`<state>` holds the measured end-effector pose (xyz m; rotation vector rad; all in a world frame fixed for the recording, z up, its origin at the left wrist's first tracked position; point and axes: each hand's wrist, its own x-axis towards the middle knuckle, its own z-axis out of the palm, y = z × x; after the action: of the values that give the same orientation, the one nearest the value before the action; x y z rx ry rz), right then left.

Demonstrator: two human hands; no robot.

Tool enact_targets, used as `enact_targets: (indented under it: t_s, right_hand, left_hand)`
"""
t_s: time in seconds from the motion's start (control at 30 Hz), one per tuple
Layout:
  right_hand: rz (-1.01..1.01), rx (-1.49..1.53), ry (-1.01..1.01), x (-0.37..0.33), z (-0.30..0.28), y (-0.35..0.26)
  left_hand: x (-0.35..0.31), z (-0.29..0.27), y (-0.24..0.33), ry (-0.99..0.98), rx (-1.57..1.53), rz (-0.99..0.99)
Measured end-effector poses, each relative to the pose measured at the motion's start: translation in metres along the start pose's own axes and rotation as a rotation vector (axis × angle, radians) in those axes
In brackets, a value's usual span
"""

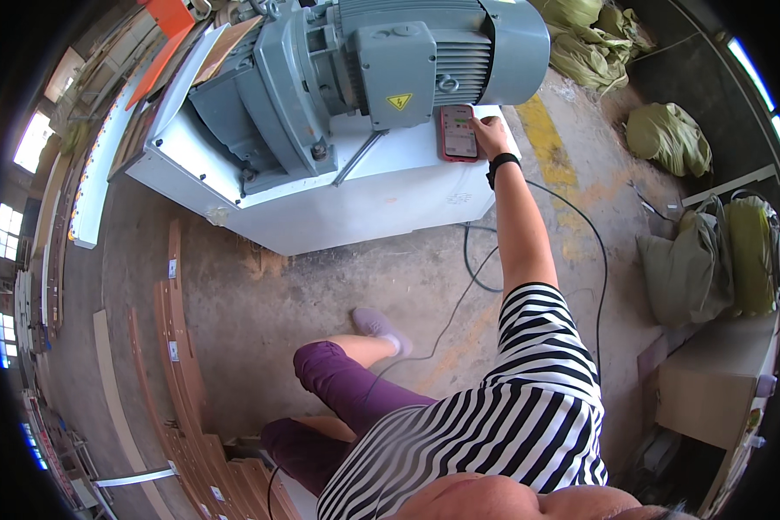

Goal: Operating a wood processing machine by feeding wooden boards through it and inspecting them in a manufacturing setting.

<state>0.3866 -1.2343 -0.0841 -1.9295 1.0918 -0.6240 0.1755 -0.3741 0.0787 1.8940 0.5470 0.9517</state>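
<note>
A smartphone in a red case, its screen lit, is on the white machine base below the grey motor. My right hand reaches it with the arm stretched out, fingers bent and closed at the phone's right edge. A dark band is round that wrist. Left of the phone, a metal rod leans across the base's front edge, near the motor's terminal box. The large grey gear housing is joined to the motor's left side. My left hand is out of view.
A black cable loops over the concrete floor to the right of the white base. Full sacks stand at the right, above a wooden box. Long brown boards lie at the left. An orange metal part rises at the upper left.
</note>
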Motion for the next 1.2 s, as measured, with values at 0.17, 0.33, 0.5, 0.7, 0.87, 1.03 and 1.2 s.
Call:
enact_targets:
  t_s: [0.17,0.33,0.5,0.7,0.87,1.03,1.2]
  right_hand:
    - [0.007,-0.020,0.006,0.009,-0.003,0.005]
    - [0.032,0.019,-0.060,0.001,-0.001,-0.001]
    - [0.111,-0.139,-0.023,-0.006,0.000,-0.017]
    - [0.149,-0.212,0.021,-0.017,-0.004,-0.032]
    - [0.148,-0.321,0.015,-0.040,0.002,-0.052]
    - [0.027,-0.058,0.104,-0.003,-0.012,-0.013]
    - [-0.135,0.155,0.323,-0.038,-0.014,-0.001]
  left_hand:
    - [-0.001,0.003,-0.003,-0.004,0.046,0.006]
    - [-0.002,0.001,-0.005,-0.006,0.108,0.016]
    - [-0.003,0.003,-0.004,-0.013,0.156,0.031]
    - [-0.004,0.000,-0.007,-0.016,0.215,0.038]
    - [-0.005,-0.012,-0.008,-0.009,0.273,0.057]
    - [-0.004,-0.017,-0.011,-0.005,0.300,0.070]
    - [-0.003,-0.039,-0.014,0.013,0.362,0.087]
